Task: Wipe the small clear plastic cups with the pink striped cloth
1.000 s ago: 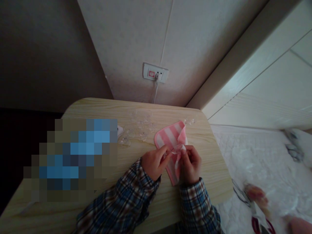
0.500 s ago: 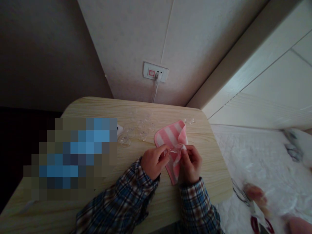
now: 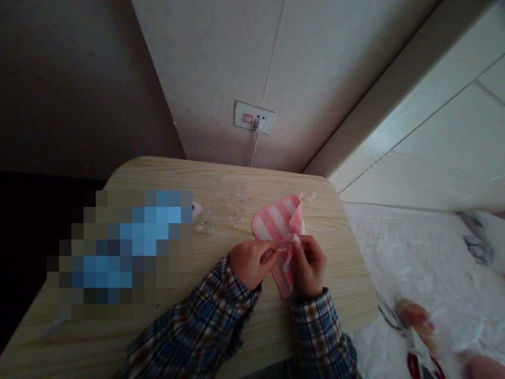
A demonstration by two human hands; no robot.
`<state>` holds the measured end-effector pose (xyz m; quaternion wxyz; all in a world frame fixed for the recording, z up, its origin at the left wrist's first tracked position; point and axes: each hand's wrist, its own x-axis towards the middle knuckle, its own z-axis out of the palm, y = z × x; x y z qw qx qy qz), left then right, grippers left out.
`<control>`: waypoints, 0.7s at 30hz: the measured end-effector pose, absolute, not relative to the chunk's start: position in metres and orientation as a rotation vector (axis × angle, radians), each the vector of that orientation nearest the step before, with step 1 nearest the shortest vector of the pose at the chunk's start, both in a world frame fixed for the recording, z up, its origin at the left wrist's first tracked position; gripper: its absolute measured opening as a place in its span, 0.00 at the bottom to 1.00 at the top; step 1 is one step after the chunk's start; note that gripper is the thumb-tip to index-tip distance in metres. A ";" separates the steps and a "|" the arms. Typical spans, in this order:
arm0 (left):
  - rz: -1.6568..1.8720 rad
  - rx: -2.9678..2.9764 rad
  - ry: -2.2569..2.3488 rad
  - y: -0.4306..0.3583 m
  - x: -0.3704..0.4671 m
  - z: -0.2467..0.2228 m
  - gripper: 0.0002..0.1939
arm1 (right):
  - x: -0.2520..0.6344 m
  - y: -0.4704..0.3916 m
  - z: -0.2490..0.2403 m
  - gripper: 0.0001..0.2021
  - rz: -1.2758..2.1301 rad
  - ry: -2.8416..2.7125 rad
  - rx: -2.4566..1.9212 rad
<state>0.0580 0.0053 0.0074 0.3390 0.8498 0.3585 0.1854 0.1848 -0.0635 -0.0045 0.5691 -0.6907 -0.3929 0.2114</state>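
Observation:
My left hand [image 3: 252, 262] pinches a small transparent piece [image 3: 284, 243], which looks like plastic, between thumb and forefinger. Opposite it, my right hand [image 3: 310, 267] is closed on a whitish fold of a pink-and-white striped cloth [image 3: 272, 218], with the fold against the transparent piece. The cloth lies partly on the table under both hands, one edge turned up. Left of the cloth, several transparent round pieces [image 3: 233, 219] lie loosely grouped. A few tiny transparent bits [image 3: 309, 196] sit beyond the cloth's far corner. The exact shape of the held piece is hard to make out.
A light wooden table [image 3: 189, 316] stands against the wall. A blurred-out blue patch [image 3: 145, 226] covers its left side. The wall socket [image 3: 254, 117] has a white cable [image 3: 253, 150] plugged in. At right, red-handled scissors [image 3: 414, 363] lie on a white quilted surface [image 3: 379, 237].
The view has shifted slightly. My fingers have moved a little around the transparent piece and the cloth fold; both hands keep their grip.

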 end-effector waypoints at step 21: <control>0.473 1.853 0.922 0.009 0.057 0.013 0.13 | 0.182 -0.060 0.001 0.05 0.656 -0.791 -1.391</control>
